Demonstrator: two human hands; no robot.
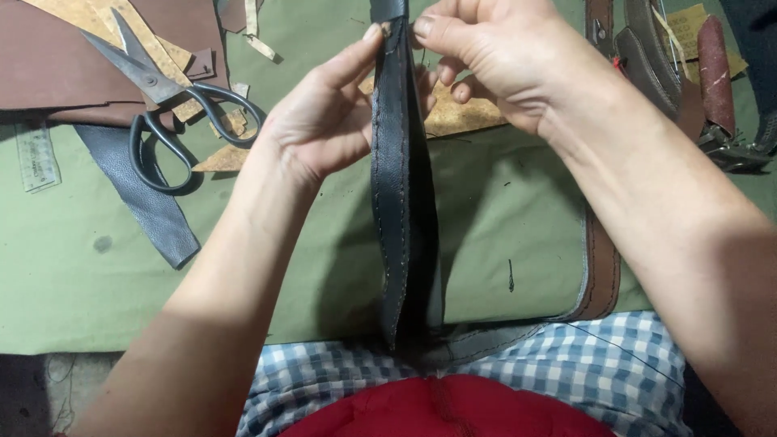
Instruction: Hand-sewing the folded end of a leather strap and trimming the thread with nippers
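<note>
Both my grips grasped the dark stitched leather strap (398, 178): left hand (324, 121) beside it, right hand (486, 57) pinching its top.

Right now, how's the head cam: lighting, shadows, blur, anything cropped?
Head view: soft, even light, no glare; the dark leather strap and both forearms cast shadows on the green cloth; left hand and right hand slightly soft; scissors sharp; strap's top cropped by the frame.

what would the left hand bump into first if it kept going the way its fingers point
The left hand points up and right, fingertips already on the dark leather strip. Straight on, it would press that strip first, then probably the right hand behind it; depth is unclear.
</note>
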